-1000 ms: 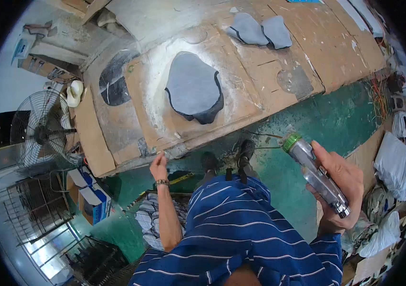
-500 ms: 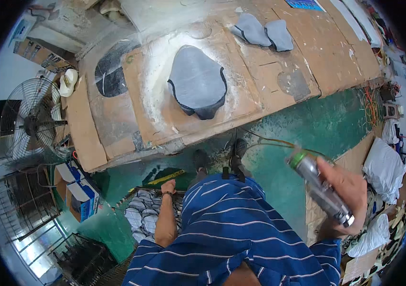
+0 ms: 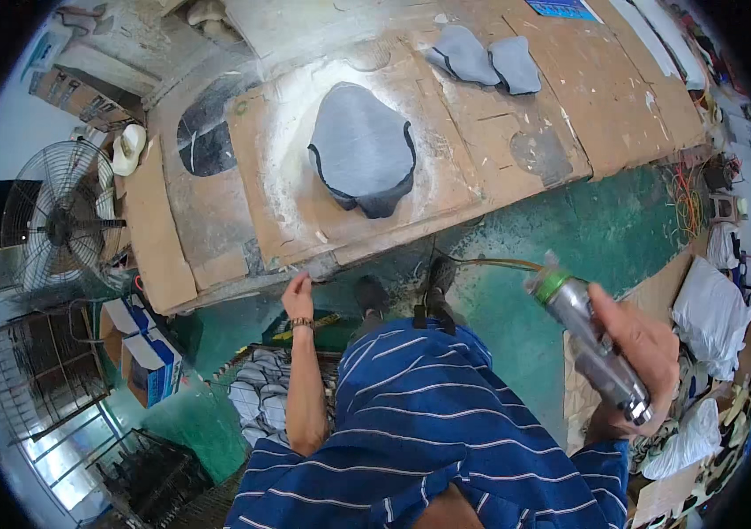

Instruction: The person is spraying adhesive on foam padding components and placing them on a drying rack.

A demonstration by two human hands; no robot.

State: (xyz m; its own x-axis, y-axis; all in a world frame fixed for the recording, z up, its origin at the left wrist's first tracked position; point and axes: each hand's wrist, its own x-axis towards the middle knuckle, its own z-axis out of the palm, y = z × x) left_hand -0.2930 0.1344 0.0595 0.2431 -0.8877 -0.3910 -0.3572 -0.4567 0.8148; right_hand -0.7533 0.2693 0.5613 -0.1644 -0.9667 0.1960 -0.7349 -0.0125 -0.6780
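My right hand point(image 3: 644, 348) is wrapped round a silver spray gun point(image 3: 591, 339) with a green collar, held out over the floor to the right. Before the near edge of the workbench, my left hand point(image 3: 298, 300) is raised with its fingers curled together; anything inside them is too small to make out. Beyond it on the bench lies a grey, rounded padded piece point(image 3: 362, 145) with black trim, surrounded by white spray residue on cardboard. Two smaller grey pieces, one point(image 3: 462, 55) beside the other point(image 3: 515, 65), lie farther right. Neither hand touches them.
Cardboard point(image 3: 499, 167) covers the workbench. A wire-caged fan point(image 3: 59, 225) stands at its left end, near an open blue-and-white box point(image 3: 148, 357). By my left forearm, a wire basket holds several grey pieces point(image 3: 261, 392). A hose point(image 3: 503, 262) crosses the green floor; plastic bags point(image 3: 712, 309) lie right.
My left hand has moved forward from above the basket toward the bench's near edge. The spray gun stays in my right hand in nearly the same place.
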